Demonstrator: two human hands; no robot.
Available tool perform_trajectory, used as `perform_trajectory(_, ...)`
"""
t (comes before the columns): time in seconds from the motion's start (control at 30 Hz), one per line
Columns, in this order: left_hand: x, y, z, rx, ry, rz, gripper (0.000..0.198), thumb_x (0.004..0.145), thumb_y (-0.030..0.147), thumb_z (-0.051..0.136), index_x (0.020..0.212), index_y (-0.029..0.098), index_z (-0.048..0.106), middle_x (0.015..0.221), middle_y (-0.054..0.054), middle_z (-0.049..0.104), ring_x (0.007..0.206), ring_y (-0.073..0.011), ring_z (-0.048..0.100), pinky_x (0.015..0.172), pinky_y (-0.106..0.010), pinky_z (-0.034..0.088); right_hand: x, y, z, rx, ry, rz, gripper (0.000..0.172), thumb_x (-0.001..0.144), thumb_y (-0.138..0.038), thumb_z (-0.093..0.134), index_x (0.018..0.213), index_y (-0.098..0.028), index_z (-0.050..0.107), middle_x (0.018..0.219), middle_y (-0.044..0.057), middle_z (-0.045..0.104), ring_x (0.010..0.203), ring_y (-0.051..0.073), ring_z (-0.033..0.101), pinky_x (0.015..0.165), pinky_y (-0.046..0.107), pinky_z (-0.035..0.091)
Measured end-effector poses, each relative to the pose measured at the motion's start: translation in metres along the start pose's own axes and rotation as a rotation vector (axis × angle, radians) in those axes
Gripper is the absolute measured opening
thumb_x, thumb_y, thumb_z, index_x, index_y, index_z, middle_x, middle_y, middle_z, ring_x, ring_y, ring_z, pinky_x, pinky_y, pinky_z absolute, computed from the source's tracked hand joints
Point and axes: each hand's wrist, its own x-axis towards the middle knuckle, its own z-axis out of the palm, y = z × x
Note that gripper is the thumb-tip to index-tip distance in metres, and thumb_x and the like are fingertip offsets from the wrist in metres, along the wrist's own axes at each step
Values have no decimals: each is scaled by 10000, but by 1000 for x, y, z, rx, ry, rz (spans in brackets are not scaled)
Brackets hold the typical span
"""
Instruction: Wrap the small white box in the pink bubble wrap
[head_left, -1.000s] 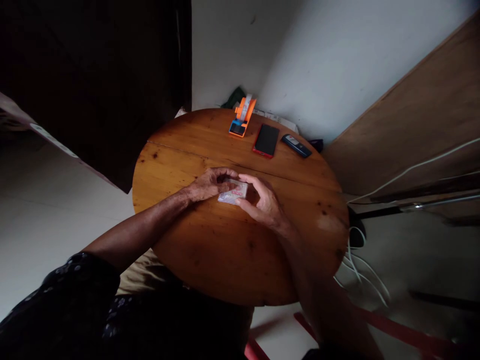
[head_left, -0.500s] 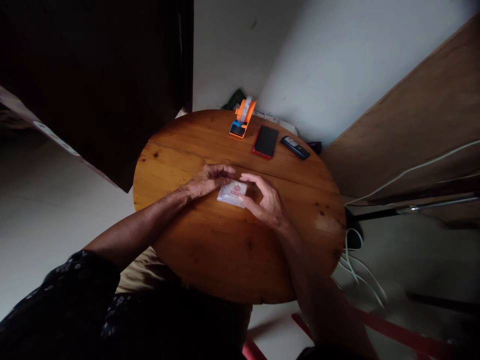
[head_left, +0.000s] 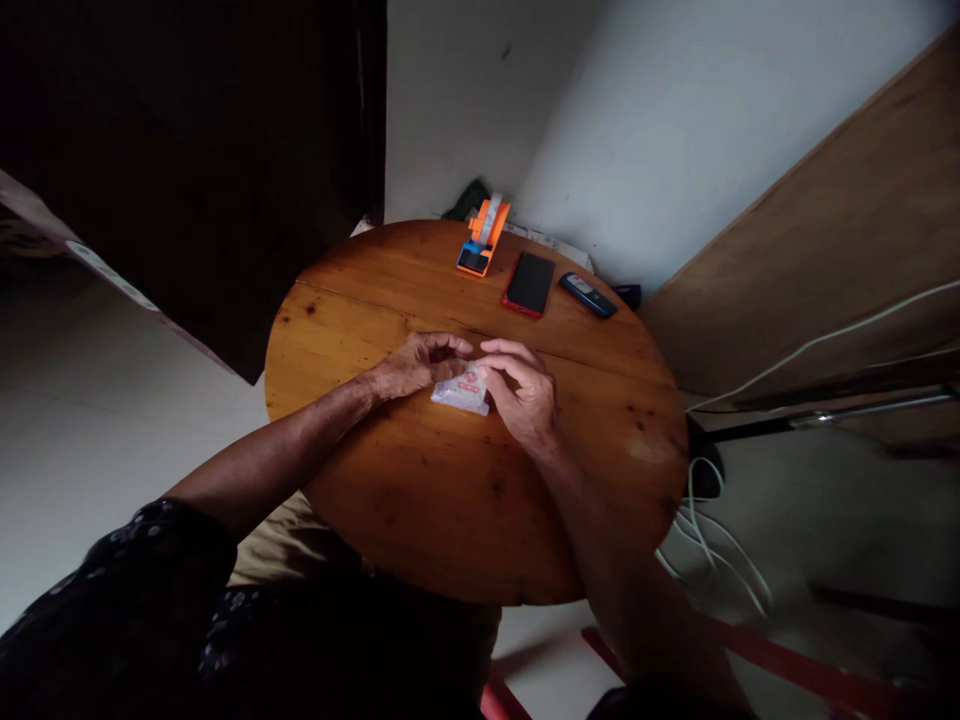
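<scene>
A small whitish packet with red print (head_left: pixel 466 392), apparently in clear bubble wrap, lies on the round wooden table (head_left: pixel 420 520). My left hand (head_left: pixel 412 366) is at its upper left, thumb against the packet's top edge and fingers curved above it. On the other side, my right hand (head_left: pixel 525 392) pinches the upper right corner between thumb and index finger, its other fingers bent. Parts of the packet's upper edge are hidden beneath the fingers.
An orange and blue tape dispenser (head_left: pixel 484 238) stands at the table's far edge. Beside it lie a phone with a red edge (head_left: pixel 529 283) and a dark blue handheld device (head_left: pixel 588 295). White cables (head_left: pixel 701 520) hang at the right.
My right hand's thumb and index finger have closed together at the packet's upper right corner. The packet's right side has changed shape slightly. My left hand has barely moved.
</scene>
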Motion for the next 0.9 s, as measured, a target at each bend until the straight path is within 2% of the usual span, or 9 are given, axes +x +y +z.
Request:
perform_trajectory(0.23,-2,6,-2,58,-20,-43,413,801,400,799,1105,136,706,995,-57,723,841,-140,644,791,-292,504,-2,-1,-9,-175,-115,-138,177,924,-239,586,919,-257,762,1166,57,741,1059,249,679,942,449,486)
perform_trajectory(0.43,-2,10,-2,25,-37,-45,386,791,380,802,1073,133,709,985,-59,725,827,-137,643,781,-284,493,-3,-7,-13,-302,-142,-249,185,928,-241,584,975,-271,761,1206,43,736,1047,245,669,895,450,469)
perform_trajectory(0.57,-2,9,-1,19,-28,-47,371,787,380,794,1050,133,709,964,-58,722,809,-136,637,778,-290,490,-5,-11,-14,-281,-143,-311,193,878,-213,609,981,-278,758,1212,41,731,1032,256,667,908,476,467)
perform_trajectory(0.63,-3,9,-1,25,-14,-45,362,778,361,791,1046,131,710,963,-57,721,811,-137,636,791,-298,492,-5,-12,-15,-206,-108,-274,184,875,-228,615,985,-282,754,1226,40,723,1050,260,670,933,485,477)
perform_trajectory(0.73,-3,10,-2,18,55,-57,373,750,324,785,1060,132,709,967,-58,726,821,-145,638,822,-312,498,-3,-8,-18,-43,21,-122,180,901,-257,602,1020,-270,735,1221,65,713,1118,269,666,987,488,498)
perform_trajectory(0.83,0,9,-5,27,184,-48,340,727,305,760,1019,136,721,946,-57,732,814,-148,631,840,-314,501,-1,2,-22,55,127,31,150,906,-280,604,997,-258,721,1166,78,721,1117,274,670,1009,494,506)
perform_trajectory(0.9,3,9,-9,56,293,-33,291,709,289,735,959,138,728,908,-49,731,787,-142,619,833,-305,499,0,9,-24,85,126,116,127,881,-296,632,963,-250,717,1159,83,726,1107,277,675,985,492,519)
